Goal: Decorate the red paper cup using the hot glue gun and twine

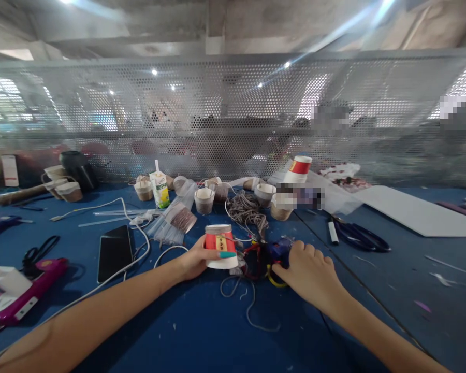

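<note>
My left hand (pixel 196 259) grips a red-and-white paper cup (pixel 220 242), turned with its wider rim down; a teal-nailed thumb lies across the front. To the cup's right, my right hand (pixel 310 267) is closed on a blue tool with a curved yellow part (pixel 277 251); the hand hides much of it, so its kind is unclear. Thin grey cord (pixel 252 311) trails below the cup onto the table. Behind it lies a tangled heap of grey-brown cord (pixel 246 210). Dark and red items between the hands are too blurred to name.
Several cord-wrapped cups (pixel 204 201) stand at the back. A juice carton (pixel 160 189), phone (pixel 115 253), white cable (pixel 143 243) and magenta power strip (pixel 31 290) are on the left. Dark-handled scissors (pixel 361 233) and a white board (pixel 419 210) lie right. A perforated metal screen (pixel 233 114) stands behind.
</note>
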{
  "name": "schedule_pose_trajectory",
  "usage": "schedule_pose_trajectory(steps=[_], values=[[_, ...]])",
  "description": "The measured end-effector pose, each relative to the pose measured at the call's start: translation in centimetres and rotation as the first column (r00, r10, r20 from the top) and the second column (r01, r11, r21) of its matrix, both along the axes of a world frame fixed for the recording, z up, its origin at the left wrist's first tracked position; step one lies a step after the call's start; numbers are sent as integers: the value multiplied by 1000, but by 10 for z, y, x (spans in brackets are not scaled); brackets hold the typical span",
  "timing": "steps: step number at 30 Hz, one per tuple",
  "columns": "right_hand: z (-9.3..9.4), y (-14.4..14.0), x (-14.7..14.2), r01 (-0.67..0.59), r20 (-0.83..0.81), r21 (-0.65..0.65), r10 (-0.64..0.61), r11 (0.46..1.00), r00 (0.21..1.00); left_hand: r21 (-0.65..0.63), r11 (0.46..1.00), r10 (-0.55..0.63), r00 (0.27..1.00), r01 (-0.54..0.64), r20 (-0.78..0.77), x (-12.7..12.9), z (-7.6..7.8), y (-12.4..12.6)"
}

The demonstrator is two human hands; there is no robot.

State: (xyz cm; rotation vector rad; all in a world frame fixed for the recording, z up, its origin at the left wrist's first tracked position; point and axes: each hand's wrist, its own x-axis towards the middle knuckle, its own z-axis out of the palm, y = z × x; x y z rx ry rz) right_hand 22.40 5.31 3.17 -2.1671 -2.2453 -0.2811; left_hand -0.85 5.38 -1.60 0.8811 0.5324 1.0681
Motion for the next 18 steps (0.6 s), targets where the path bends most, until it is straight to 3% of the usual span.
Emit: schedule_pose_trajectory(steps=[4,9,13,15,18], values=[[4,1,-1,-6,-3,-43,6,999,1000,-6,999,32,999,-32,-18,2,2,-1],[6,-7,-1,-96,82,193,81,977,993,21,997,72,997,-72,0,5,3,-1],[5,-11,2,-136,-71,377,175,916,982,-16,996,93,994,-93,51,5,2,0],[3,-13,2,-237,-196,462,359,855,912,-30,996,86,994,-84,67,5,2,0],[-1,-20,-1,-407,-328,584,664,702,672,-16,998,66,997,-65,40,5,4,0]])
